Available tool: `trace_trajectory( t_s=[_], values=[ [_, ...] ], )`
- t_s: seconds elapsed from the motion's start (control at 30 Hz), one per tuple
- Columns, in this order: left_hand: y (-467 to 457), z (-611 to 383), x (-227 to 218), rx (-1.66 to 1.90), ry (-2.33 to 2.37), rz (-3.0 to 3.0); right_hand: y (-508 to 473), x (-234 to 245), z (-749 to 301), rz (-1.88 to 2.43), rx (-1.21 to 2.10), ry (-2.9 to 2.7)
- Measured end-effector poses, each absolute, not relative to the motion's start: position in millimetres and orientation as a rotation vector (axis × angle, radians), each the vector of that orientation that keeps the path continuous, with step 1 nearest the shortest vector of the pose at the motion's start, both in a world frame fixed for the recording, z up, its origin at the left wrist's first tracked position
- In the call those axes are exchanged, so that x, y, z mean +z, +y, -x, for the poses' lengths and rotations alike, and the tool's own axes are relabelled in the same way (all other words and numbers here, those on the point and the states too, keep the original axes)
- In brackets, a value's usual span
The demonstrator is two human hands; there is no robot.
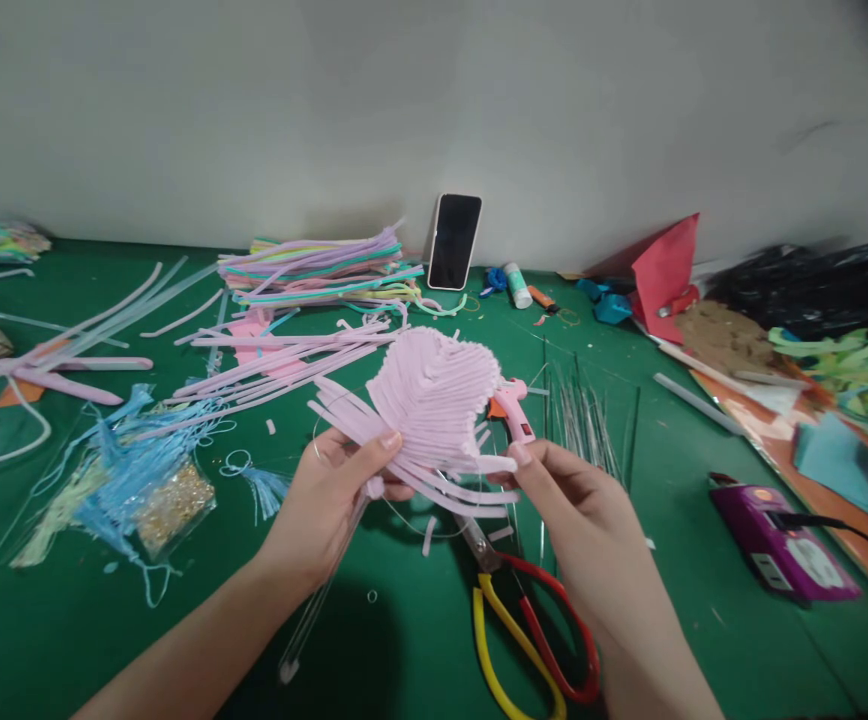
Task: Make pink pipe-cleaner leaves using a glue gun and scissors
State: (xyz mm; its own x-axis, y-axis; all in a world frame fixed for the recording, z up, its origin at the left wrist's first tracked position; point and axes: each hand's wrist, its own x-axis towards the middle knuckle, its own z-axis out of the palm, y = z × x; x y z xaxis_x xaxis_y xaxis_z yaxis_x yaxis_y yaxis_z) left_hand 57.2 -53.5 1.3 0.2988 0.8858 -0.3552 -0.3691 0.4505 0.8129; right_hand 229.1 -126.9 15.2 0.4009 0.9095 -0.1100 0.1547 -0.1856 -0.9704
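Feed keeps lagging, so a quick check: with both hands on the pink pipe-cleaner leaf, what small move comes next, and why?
Probably lower the right hand to the scissors lying just beneath it. The pink pipe-cleaner leaf has uneven loose ends sticking out below its woven part, and the left hand holds its base.

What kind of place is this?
Probably a craft table: the left hand and right hand hold a pink pipe-cleaner leaf, with a glue gun, scissors and coloured pipe cleaners nearby.
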Motion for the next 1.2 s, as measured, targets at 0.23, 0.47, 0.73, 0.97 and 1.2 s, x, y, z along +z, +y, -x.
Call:
trace_trajectory(
  t_s=[0.23,0.47,0.73,0.97,1.2],
  values=[
    [-52.8,-55.6,-1.5,0.913,0.936,-0.745,-126.4,19.6,-226.5,1.655,0.891,-0.943],
    [-54.9,-57.4,-3.2,0.980,1.011,-0.825,-129.0,21.1,-226.0,1.691,0.867,-0.950],
    [-55.7,-57.2,-4.6,1.044,1.037,-0.879,-133.5,23.0,-215.1,1.668,0.830,-0.894],
    [-59.3,-58.9,-3.6,1.048,1.075,-0.896,-132.7,19.5,-196.5,1.803,0.456,-0.965],
    [-64.8,-58.0,2.7,1.063,1.237,-1.074,-129.9,18.5,-182.2,1.925,0.011,-1.163]
  ],
)
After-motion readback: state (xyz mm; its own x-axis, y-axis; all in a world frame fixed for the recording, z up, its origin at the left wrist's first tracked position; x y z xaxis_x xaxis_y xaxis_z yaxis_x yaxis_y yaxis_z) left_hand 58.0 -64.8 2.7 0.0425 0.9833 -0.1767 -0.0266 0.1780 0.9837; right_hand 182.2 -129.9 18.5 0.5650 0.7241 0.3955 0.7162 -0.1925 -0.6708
